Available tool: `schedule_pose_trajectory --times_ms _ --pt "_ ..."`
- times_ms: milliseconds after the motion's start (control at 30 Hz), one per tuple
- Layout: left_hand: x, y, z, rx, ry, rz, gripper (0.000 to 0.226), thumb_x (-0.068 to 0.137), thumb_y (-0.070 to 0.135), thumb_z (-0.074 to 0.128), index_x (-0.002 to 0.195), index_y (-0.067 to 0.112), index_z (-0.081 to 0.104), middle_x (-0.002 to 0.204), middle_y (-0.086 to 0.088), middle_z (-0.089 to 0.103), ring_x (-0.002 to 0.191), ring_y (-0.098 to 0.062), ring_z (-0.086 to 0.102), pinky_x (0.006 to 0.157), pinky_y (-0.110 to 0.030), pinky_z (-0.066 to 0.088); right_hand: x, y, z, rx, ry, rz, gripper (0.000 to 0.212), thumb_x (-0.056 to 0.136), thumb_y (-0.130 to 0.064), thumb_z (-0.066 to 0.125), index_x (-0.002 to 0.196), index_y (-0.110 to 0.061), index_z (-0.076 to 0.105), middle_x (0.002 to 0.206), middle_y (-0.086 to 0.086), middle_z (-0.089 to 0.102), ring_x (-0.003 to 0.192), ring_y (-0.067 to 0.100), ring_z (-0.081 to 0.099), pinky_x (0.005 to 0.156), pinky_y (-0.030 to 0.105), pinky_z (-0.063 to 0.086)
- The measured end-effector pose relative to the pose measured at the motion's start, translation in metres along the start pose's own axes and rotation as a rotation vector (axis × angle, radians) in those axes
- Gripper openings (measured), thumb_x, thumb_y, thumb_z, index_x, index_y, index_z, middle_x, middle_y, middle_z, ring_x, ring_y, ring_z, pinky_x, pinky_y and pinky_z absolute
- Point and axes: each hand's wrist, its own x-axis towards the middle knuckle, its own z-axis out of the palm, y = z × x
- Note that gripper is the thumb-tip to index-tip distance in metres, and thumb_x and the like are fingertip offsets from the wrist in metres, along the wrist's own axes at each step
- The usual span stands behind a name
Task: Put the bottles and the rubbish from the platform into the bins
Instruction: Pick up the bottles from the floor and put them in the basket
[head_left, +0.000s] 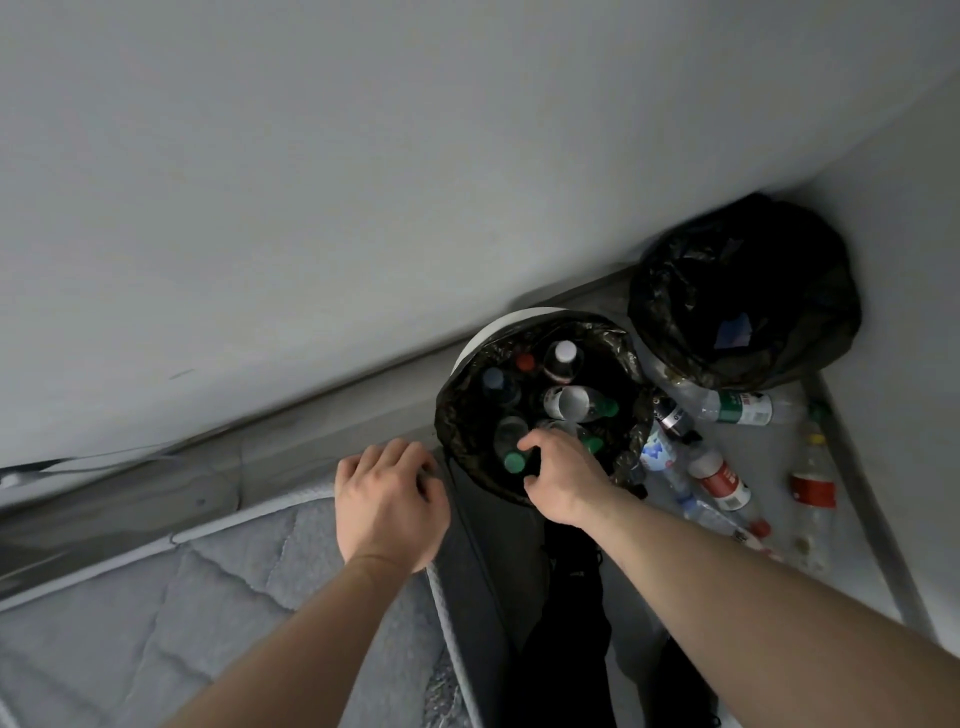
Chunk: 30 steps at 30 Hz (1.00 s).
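Looking from the largest thing down, we have two bins lined with black bags. The near bin (540, 410) sits straight ahead at twelve o'clock from our right hand (563, 480), already holding several bottles standing cap-up. The far bin (743, 296) stands at about one o'clock in the corner, with only a bluish scrap visible inside.

The loose bottles (722, 475) lie scattered on the platform (852, 447) at roughly three o'clock from the right hand, just beside the near bin. Most lie flat, their long axes running from ten to four o'clock; the green-labelled bottle (740, 408) lies nearly nine to three. We judge the right hand far nearer to them, so the next reach falls to it.

The right hand hovers over the bin's near rim, fingers curled downward beside a green cap (514, 461); whether they pinch that bottle we cannot tell. Our left hand (387, 501) rests at nine o'clock on the mattress corner (249, 561), fingers curled over its edge; whether it holds anything small is hidden.

The frame is smeared, so labels and the small rubbish near the bottles are hard to make out.
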Motion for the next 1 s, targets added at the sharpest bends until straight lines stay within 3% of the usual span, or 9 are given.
schedule_pose_trajectory --times_ms 300,433,567,667,900,1000 --pt "0.0 0.001 0.001 0.05 -0.023 0.02 0.004 0.073 0.028 0.054 0.07 0.028 0.057 0.079 0.011 0.063 0.08 -0.023 0.058 0.08 -0.038 0.037 -0.045 0.026 -0.015 -0.004 0.169 -0.022 0.043 0.093 -0.022 0.063 0.133 -0.031 0.051 0.134 -0.014 0.047 0.111 0.013 0.06 0.09 0.031 0.052" --pt "-0.001 0.001 0.0 0.064 -0.047 0.012 0.013 0.077 0.031 0.05 0.07 0.028 0.06 0.086 0.014 0.067 0.085 -0.02 0.058 0.083 -0.038 0.038 -0.067 0.046 -0.015 -0.073 0.27 -0.057 0.043 0.091 -0.021 0.063 0.131 -0.032 0.052 0.132 -0.015 0.045 0.117 0.01 0.055 0.082 0.021 0.047" --pt "0.001 0.0 0.007 0.074 -0.037 0.02 0.016 0.08 0.032 0.048 0.073 0.028 0.062 0.091 0.015 0.068 0.087 -0.019 0.058 0.082 -0.037 0.037 -0.081 0.079 -0.01 -0.056 0.321 -0.086 0.05 0.087 -0.016 0.067 0.133 -0.028 0.052 0.135 -0.011 0.043 0.125 0.012 0.048 0.102 0.028 0.047" --pt "0.003 -0.002 0.016 0.047 -0.016 0.015 0.018 0.079 0.034 0.048 0.074 0.03 0.064 0.095 0.016 0.069 0.089 -0.018 0.06 0.082 -0.037 0.038 -0.088 0.107 -0.001 -0.007 0.365 -0.093 0.054 0.084 -0.015 0.069 0.132 -0.03 0.05 0.135 -0.011 0.041 0.127 0.012 0.046 0.104 0.034 0.048" --pt "0.005 -0.007 0.025 -0.025 0.043 0.025 0.02 0.079 0.036 0.048 0.08 0.036 0.068 0.105 0.019 0.069 0.099 -0.016 0.061 0.091 -0.037 0.039 -0.088 0.15 0.029 0.117 0.527 -0.037 0.058 0.085 -0.01 0.067 0.135 -0.03 0.047 0.137 -0.008 0.04 0.119 0.012 0.047 0.085 0.025 0.042" --pt "0.003 -0.011 0.028 -0.063 0.08 0.036 0.023 0.078 0.036 0.046 0.082 0.036 0.069 0.107 0.019 0.068 0.1 -0.015 0.062 0.091 -0.036 0.04 -0.078 0.156 0.039 0.171 0.619 -0.061 0.059 0.084 -0.009 0.068 0.134 -0.031 0.045 0.134 -0.009 0.042 0.113 0.007 0.048 0.086 0.026 0.04"
